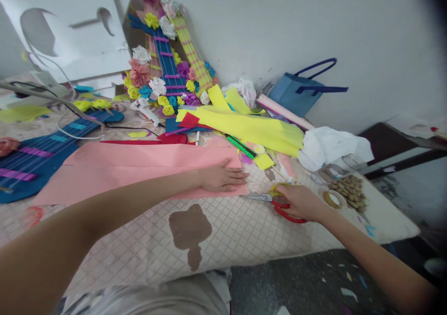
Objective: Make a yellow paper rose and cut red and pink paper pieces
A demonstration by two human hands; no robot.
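My left hand (223, 177) lies flat, fingers stretched out, on the right end of a large pink paper sheet (139, 168) spread over the quilted surface (244, 233). My right hand (300, 202) is closed around the red handles of a pair of scissors (275, 202). The scissor blades point left toward the edge of the pink sheet, just short of my left hand.
Yellow paper sheets (251, 126), a green marker (240, 146) and white crumpled paper (331, 147) lie behind. A tape roll (334, 198) and a pile of nuts (349, 189) sit at right. Blue felt guitars with paper flowers (167, 68) lean against the wall; a blue bag (296, 91) stands beyond.
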